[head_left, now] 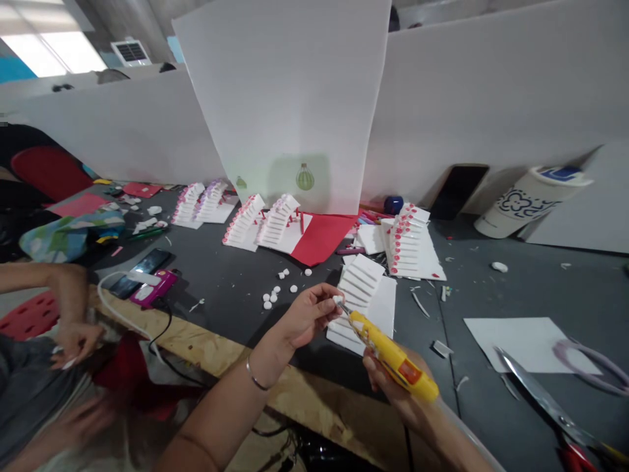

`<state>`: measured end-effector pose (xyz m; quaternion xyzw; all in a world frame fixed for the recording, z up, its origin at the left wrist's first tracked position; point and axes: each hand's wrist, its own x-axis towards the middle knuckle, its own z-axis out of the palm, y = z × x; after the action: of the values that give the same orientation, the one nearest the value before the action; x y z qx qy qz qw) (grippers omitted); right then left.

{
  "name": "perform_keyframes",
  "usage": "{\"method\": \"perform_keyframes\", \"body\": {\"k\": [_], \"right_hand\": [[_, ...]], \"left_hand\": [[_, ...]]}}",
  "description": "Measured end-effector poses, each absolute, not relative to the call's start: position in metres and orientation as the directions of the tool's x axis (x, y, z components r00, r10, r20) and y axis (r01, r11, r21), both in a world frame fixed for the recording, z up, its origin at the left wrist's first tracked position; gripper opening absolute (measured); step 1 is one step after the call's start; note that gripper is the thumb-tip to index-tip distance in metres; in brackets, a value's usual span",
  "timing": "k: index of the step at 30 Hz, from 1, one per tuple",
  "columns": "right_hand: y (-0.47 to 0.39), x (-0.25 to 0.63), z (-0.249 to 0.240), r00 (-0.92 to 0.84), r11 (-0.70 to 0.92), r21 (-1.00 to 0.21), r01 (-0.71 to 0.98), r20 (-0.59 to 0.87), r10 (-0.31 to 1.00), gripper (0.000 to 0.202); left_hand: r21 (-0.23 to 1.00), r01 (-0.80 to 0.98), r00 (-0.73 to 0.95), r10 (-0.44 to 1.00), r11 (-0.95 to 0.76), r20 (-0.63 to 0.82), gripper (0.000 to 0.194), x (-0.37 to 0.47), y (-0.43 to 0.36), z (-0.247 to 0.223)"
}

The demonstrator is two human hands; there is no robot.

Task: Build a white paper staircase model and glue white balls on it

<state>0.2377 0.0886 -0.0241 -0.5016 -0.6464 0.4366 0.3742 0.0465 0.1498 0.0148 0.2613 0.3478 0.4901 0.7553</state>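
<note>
Now, from the head view, the left hand (305, 319) pinches a small white piece (337, 299) between its fingertips, and the right hand (400, 398) wraps round a yellow glue gun (388, 351), nozzle right up at that piece, above the stepped white model (361, 282). Tight quarters! Any slip of the nozzle could burn those close fingertips; too much glue could drip onto the steps; a loose pinch could drop the piece among the white balls (274, 297).
</note>
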Motion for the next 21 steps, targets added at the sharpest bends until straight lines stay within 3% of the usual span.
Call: {"method": "perform_keyframes", "body": {"k": [21], "right_hand": [[0.092, 0.236, -0.008, -0.226, 0.09, -0.947, 0.308, 0.019, 0.974, 0.038]], "left_hand": [[0.727, -0.554, 0.284, 0.913, 0.406, -0.293, 0.038, 0.048, 0.149, 0.017]]}}
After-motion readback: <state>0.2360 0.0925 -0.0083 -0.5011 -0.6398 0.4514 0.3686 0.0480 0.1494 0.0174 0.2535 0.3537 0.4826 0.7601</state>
